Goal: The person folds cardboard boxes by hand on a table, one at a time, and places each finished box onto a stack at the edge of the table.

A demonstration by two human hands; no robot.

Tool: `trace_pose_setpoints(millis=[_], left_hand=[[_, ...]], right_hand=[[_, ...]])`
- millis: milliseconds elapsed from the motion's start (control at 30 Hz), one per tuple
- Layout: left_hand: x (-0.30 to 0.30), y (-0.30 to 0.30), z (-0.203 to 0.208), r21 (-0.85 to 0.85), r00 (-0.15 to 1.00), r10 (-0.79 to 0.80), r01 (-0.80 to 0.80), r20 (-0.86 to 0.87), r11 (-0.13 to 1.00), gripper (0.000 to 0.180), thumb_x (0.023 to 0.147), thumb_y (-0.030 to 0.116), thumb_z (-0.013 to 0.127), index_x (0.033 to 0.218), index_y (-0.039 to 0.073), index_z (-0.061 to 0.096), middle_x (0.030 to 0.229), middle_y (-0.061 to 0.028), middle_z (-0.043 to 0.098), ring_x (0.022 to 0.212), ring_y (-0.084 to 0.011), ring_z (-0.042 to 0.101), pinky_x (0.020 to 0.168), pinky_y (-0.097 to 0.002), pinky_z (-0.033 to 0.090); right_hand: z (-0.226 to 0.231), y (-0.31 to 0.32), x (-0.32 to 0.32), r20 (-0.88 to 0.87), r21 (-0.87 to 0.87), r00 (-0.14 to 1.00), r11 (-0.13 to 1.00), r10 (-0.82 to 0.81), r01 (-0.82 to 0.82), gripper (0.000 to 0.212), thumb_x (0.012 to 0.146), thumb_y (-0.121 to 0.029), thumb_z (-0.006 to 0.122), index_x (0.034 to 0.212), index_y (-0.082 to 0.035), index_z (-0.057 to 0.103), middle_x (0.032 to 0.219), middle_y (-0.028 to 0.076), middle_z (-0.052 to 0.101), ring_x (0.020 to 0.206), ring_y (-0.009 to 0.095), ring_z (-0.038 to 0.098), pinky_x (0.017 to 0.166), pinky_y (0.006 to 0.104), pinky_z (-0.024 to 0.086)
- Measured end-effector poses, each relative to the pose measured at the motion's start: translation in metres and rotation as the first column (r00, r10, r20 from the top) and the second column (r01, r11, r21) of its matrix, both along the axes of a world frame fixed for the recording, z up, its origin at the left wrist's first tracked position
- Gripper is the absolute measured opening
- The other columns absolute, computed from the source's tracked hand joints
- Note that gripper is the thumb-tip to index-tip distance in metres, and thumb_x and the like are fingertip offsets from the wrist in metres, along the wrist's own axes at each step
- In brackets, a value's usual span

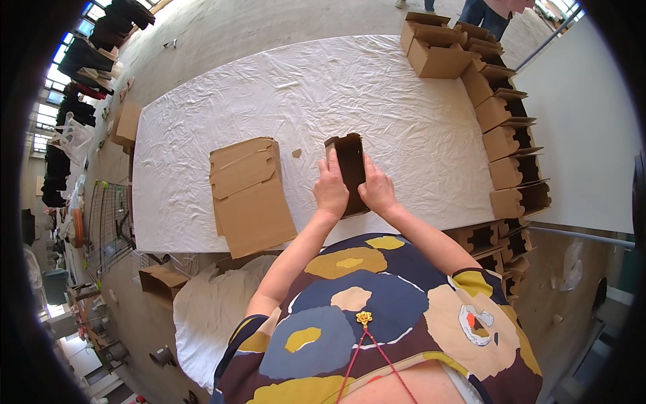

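A narrow brown cardboard box stands in front of me with its top open and its inside dark. My left hand grips its left wall, the index finger stretched along the rim. On the opposite wall, my right hand is closed the same way, fingers on the outside edge. To the left lies a stack of flat cardboard blanks with notched edges and fold lines. Between stack and box rests a small cardboard scrap.
A wrinkled white cloth covers the table. Several open cardboard boxes line its right edge, with more boxes stacked below. Another box sits on the floor at left, near a wire rack. People stand beyond the far right corner.
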State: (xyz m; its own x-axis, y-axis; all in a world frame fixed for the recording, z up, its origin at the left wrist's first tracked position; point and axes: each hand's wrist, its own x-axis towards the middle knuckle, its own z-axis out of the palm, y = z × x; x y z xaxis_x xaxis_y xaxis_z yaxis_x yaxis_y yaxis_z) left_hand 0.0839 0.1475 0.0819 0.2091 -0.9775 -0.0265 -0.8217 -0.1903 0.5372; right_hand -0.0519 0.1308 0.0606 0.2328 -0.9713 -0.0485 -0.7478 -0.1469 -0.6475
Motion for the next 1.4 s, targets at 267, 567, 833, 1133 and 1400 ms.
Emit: trace_pose_setpoints(millis=[267, 567, 833, 1133, 1400], left_hand=[[-0.003, -0.008, -0.013, 0.055, 0.994, -0.091, 0.094, -0.060, 0.994, 0.069, 0.078, 0.015, 0.077, 0.138, 0.010, 0.043, 0.115, -0.0183, 0.051, 0.088, -0.0440, 0.066, 0.074, -0.0527, 0.055], [0.027, -0.001, -0.033, -0.100, 0.953, -0.279, 0.268, -0.118, 0.958, 0.047, 0.080, 0.016, 0.075, 0.124, 0.009, 0.060, 0.115, -0.0139, 0.056, 0.098, -0.0386, 0.063, 0.082, -0.0473, 0.053], [0.049, 0.044, -0.002, -0.014, 0.744, -0.633, 0.645, -0.214, 0.764, 0.045, 0.084, 0.037, 0.074, 0.117, 0.006, 0.066, 0.124, -0.0112, 0.056, 0.111, -0.0333, 0.055, 0.099, -0.0411, 0.046], [0.045, 0.053, -0.012, -0.005, 0.770, -0.611, 0.620, -0.184, 0.784, 0.027, 0.080, 0.027, 0.076, 0.098, 0.008, 0.071, 0.100, -0.0057, 0.068, 0.102, -0.0284, 0.059, 0.091, -0.0399, 0.048], [0.032, 0.042, -0.028, -0.018, 0.904, -0.325, 0.334, -0.277, 0.943, 0.046, 0.069, 0.012, 0.082, 0.112, 0.011, 0.064, 0.111, -0.0068, 0.061, 0.101, -0.0300, 0.058, 0.085, -0.0419, 0.051]], right_hand=[[0.001, 0.001, -0.005, 0.073, -0.019, 0.997, 1.000, -0.002, 0.003, 0.073, 0.074, -0.003, 0.056, 0.144, 0.004, 0.037, 0.110, 0.030, 0.062, 0.098, 0.047, 0.062, 0.086, 0.0525, 0.052], [-0.004, -0.002, -0.010, 0.163, -0.008, 0.986, 1.000, -0.018, 0.020, 0.066, 0.074, -0.004, 0.055, 0.139, -0.002, 0.045, 0.107, 0.028, 0.065, 0.095, 0.046, 0.063, 0.086, 0.0525, 0.052], [-0.018, -0.005, -0.019, 0.200, 0.060, 0.979, 0.998, -0.023, 0.011, 0.058, 0.075, -0.007, 0.055, 0.132, -0.005, 0.050, 0.101, 0.028, 0.066, 0.096, 0.047, 0.063, 0.087, 0.0531, 0.051], [-0.017, -0.004, -0.017, 0.244, 0.062, 0.969, 0.998, -0.031, 0.017, 0.055, 0.075, -0.007, 0.054, 0.130, -0.004, 0.053, 0.104, 0.028, 0.066, 0.100, 0.046, 0.063, 0.090, 0.0510, 0.050], [-0.009, -0.003, -0.019, 0.247, 0.107, 0.968, 0.994, -0.032, 0.006, 0.057, 0.074, -0.007, 0.055, 0.132, -0.004, 0.052, 0.105, 0.028, 0.066, 0.100, 0.045, 0.063, 0.091, 0.0496, 0.050]])
